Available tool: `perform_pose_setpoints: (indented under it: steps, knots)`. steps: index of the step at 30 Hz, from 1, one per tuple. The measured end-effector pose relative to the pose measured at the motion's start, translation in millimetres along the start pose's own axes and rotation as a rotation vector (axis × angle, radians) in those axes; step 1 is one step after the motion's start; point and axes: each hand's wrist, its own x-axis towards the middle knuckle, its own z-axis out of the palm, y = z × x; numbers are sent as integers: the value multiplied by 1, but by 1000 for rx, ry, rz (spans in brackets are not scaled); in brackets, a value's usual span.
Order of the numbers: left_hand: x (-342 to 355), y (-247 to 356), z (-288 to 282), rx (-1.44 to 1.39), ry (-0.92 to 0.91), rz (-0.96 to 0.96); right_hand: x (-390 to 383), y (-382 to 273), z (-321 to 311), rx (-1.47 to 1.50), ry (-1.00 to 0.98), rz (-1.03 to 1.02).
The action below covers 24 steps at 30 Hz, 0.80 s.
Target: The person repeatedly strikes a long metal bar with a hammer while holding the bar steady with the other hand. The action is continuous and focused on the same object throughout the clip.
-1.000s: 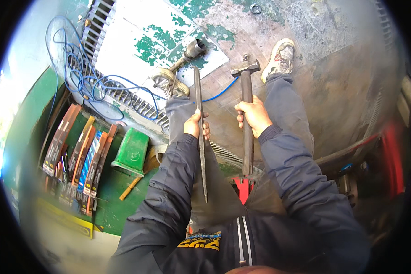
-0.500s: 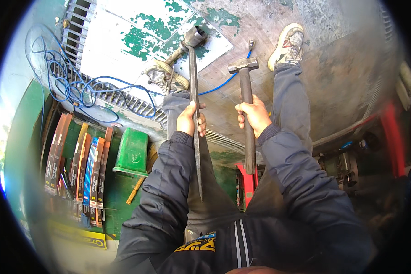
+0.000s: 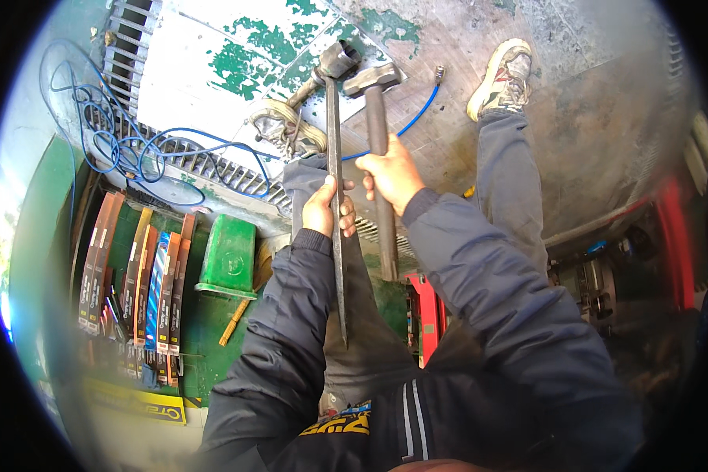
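Just right of the stiff-looking bar [image 3: 333,134], clasped mid-length by the left-hand grip [image 3: 321,209], the right-hand grip [image 3: 393,175] encircles a probably head-heavy hammer [image 3: 377,118], best held mid-handle.

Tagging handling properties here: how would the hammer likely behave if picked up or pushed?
The hammer likely feels top-heavy, since its blocky metal head sits at one end. Its thick, straight handle looks stiff, so it probably would not flex. Pushed, it would probably resist rolling, given the head's angular sides.
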Motion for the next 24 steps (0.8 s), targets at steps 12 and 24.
perform_pose_setpoints:
  steps: [12,24]
  knots:
    - [1,2,-7,-17,-14,-30,-84,-230,-194,-223,333,-548]
    - [-38,-7,-33,59,-12,-129,18,39,1,-287,-113,47]
